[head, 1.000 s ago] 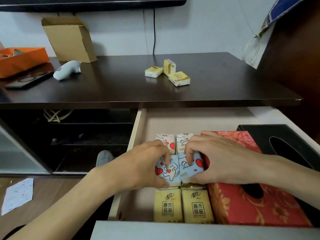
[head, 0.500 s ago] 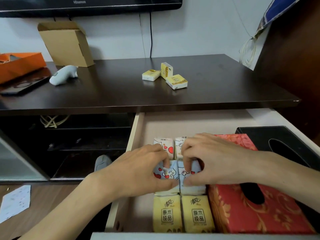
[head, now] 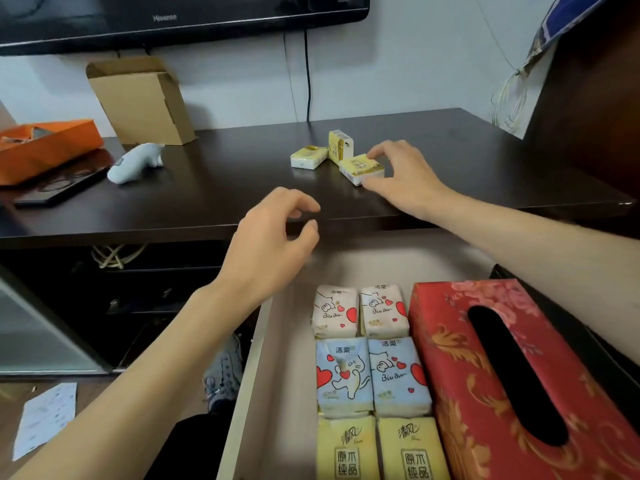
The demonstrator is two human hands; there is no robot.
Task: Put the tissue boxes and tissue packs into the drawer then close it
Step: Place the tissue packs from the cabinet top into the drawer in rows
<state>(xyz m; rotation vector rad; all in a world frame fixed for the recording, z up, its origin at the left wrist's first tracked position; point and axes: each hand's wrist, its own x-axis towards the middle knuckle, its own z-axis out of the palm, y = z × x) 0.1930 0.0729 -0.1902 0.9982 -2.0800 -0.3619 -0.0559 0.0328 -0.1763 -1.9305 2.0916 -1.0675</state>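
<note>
The open drawer holds two white tissue packs, two blue tissue packs, two yellow tissue packs, a red tissue box and, at its right, a black tissue box. Three small yellow tissue packs lie on the dark tabletop: a flat one, an upright one and a near one. My right hand has thumb and fingers around the near pack. My left hand hovers above the drawer's back left, fingers curled apart, holding nothing.
On the tabletop's left are a cardboard box, an orange box, a pale figurine and a dark tray. A television hangs above. Dark shelves sit left of the drawer; a paper sheet lies on the floor.
Both hands let go of the blue packs, which now lie flat in the drawer. My right hand reached up to the near yellow pack on the tabletop; my left hand rose above the drawer.
</note>
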